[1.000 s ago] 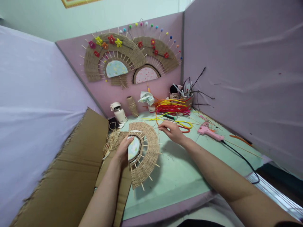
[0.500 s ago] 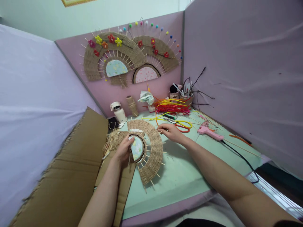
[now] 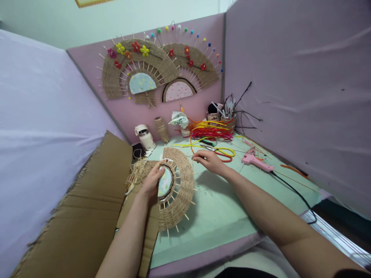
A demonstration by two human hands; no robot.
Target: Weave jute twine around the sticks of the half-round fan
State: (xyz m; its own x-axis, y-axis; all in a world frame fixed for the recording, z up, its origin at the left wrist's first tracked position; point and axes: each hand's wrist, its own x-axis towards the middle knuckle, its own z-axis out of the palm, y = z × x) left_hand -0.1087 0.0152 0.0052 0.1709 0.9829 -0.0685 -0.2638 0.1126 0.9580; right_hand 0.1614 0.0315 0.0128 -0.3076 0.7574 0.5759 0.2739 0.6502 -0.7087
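Observation:
My left hand (image 3: 153, 179) grips a woven twine fan (image 3: 184, 181) by its pale blue half-round centre (image 3: 165, 184), with the thumb over the front. Thin sticks radiate through the weave and poke out past the curved rim. The fan is held tilted over the table, its arc facing right. Just right of the fan's upper rim is my right hand (image 3: 207, 160), its thumb and fingers pinched together. Whatever may be between those fingertips is too small to make out. Scissors (image 3: 223, 152) with yellow and red handles lie just beyond the right hand.
Cardboard (image 3: 78, 208) stands at left beside tangled twine (image 3: 140, 170). Behind are a white bottle (image 3: 145, 138), a twine spool (image 3: 161, 130) and bright pipe cleaners (image 3: 211, 131). A pink glue gun (image 3: 257, 161) with a cord lies right. Finished fans (image 3: 139, 48) hang on the back panel.
The fan has turned clockwise in my left hand, and its rim has shifted left, away from my right fingertips. My right hand stays nearly in place, still pinched.

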